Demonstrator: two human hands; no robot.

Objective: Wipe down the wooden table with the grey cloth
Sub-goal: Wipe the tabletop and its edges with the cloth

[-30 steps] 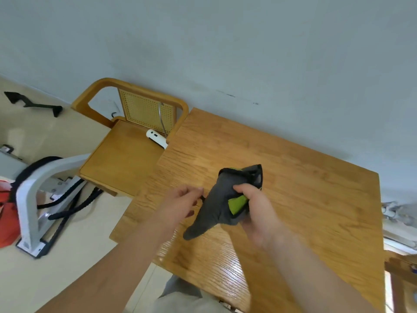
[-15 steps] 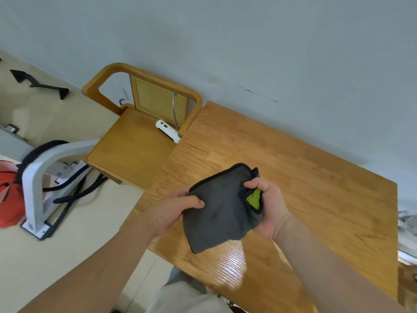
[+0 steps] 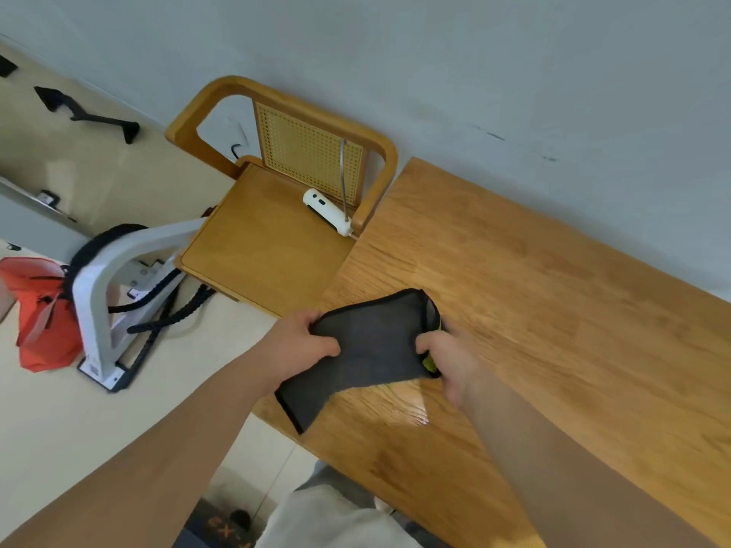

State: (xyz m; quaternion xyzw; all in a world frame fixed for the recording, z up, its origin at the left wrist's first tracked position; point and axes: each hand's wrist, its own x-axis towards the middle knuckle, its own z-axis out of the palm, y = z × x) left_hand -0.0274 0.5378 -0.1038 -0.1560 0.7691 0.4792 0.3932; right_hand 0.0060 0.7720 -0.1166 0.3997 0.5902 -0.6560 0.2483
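Stretching grey cloth [image 3: 368,350] between hands | left hand [image 3: 294,344], right hand [image 3: 451,359] fingers clamped on edges | above wooden table [image 3: 553,310]

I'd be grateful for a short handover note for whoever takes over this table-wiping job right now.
Left hand: shut on the left edge of the grey cloth.
Right hand: shut on the cloth's right edge, with something yellow-green showing at the fingers.
Cloth: held spread between both hands over the near left corner of the wooden table, one corner hanging down.
Done: cloth picked up and opened out.
Left: lay it on the tabletop and wipe the whole surface.
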